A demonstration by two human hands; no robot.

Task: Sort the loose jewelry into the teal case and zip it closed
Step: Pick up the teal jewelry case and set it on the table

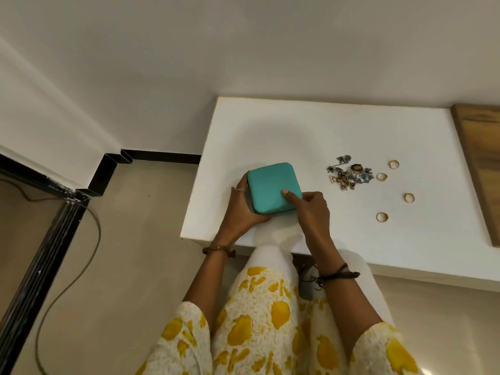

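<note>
A square teal case [270,185] lies closed on the white table [324,125], near its front left corner. My left hand [239,209] grips the case along its left side and front corner. My right hand [311,209] holds the case's right front edge, with the thumb pressed on the lid. To the right lies a tangled heap of loose jewelry [349,174], silver and gold pieces mixed. Several gold rings lie apart from it, one at the back [394,164] and one near the front [382,217].
A wooden board [481,158] runs along the table's right side. The wall stands behind the table. On the floor to the left lie a grey cable [81,266] and a black frame [43,253]. My lap in yellow-patterned cloth is below the table's front edge.
</note>
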